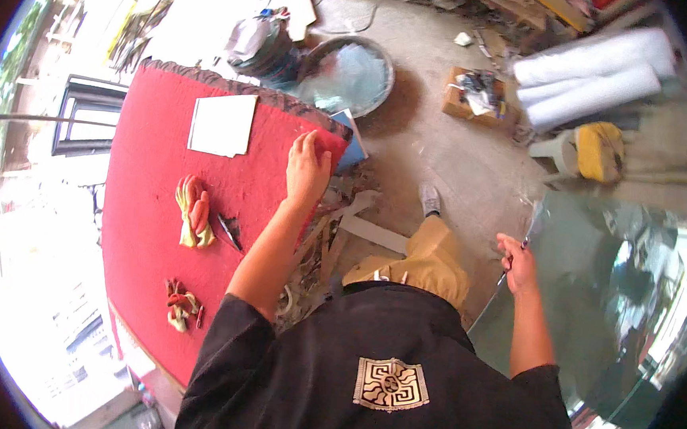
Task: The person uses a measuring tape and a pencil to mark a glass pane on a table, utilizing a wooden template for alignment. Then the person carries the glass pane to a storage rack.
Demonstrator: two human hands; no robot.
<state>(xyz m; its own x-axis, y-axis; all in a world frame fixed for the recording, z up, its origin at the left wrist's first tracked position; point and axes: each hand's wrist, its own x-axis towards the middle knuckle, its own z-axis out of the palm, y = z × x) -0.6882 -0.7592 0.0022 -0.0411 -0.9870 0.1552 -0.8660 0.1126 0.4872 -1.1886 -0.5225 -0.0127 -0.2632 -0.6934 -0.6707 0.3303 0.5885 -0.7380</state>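
Observation:
My left hand (307,170) rests near the far right corner of a red cloth-covered table (153,145), fingers loosely stretched and nothing seen in them. A slim, dark, pen-like tool (503,277) sits in the closed fingers of my right hand (517,263); its exact kind is too small to make out. That hand is by the edge of a large greenish glass sheet (568,254) on my right. On the red cloth lie a pair of orange-and-yellow work gloves (194,214), a dark pen-like tool (231,232), a second bunched glove (182,305) and a white rectangular sheet (222,125).
Beyond the table stand a round tub (389,78) of clear plastic or glass scraps and a bucket (259,49). A cardboard box (463,103), white wrapped rolls (592,80) and a yellow-topped container (600,151) are at the far right. Wood scraps (333,250) lie beside the table.

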